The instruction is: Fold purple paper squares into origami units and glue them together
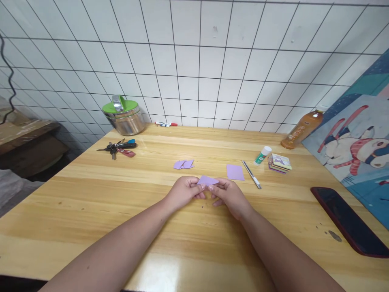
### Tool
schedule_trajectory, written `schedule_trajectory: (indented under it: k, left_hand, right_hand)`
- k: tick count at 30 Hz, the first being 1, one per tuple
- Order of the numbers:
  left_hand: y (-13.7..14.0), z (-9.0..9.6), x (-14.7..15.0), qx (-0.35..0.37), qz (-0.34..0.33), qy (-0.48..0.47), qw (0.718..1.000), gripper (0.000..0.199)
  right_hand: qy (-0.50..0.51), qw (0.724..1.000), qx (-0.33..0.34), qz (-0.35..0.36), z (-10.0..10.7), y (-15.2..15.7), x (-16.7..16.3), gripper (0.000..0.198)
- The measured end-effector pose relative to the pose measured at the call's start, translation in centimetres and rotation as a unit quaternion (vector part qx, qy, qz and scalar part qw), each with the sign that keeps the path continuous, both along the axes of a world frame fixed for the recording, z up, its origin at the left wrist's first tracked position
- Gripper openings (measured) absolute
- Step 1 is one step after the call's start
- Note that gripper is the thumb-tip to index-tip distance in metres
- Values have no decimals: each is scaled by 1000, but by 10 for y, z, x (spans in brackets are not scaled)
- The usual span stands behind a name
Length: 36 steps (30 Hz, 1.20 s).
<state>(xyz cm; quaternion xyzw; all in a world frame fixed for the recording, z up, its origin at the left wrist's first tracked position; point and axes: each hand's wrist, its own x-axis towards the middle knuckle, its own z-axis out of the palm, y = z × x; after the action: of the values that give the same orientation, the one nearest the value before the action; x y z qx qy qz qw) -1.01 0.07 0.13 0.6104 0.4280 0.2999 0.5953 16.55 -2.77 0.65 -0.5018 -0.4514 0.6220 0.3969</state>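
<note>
Between my two hands is a small piece of purple paper, held up just above the wooden table. My left hand pinches its left side, thumb on the near edge. On the other side my right hand grips it, with the thumb near the middle of the lower edge. Beyond the left hand lie purple paper pieces with folded or cut shapes. A flat purple square sheet rests past the right hand, and a utility knife lies beside it.
A glue stick, a stack of paper and a bottle stand at the right. A phone lies near right. Keys, a green-lidded pot and a marker are at the back left, before the tiled wall.
</note>
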Motion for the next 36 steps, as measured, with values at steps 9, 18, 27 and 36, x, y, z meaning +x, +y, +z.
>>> schedule_trajectory:
  k: [9,18,27,36]
  left_hand:
    - [1,-1,2,16,-44,30,998,33]
    - [7,4,-13,-103,-49,49,992,35]
    - [10,4,-14,-100,3,4,995,43]
    - [-4,2,2,53,-1,12,999,25]
  right_hand:
    - [-10,997,-13,-77,-4,6,3,28]
    - [4,995,-16,-98,3,5,8,30]
    - [49,991,-9,-123,1,11,24,31]
    - [-96,986,133,-27,-8,4,3,21]
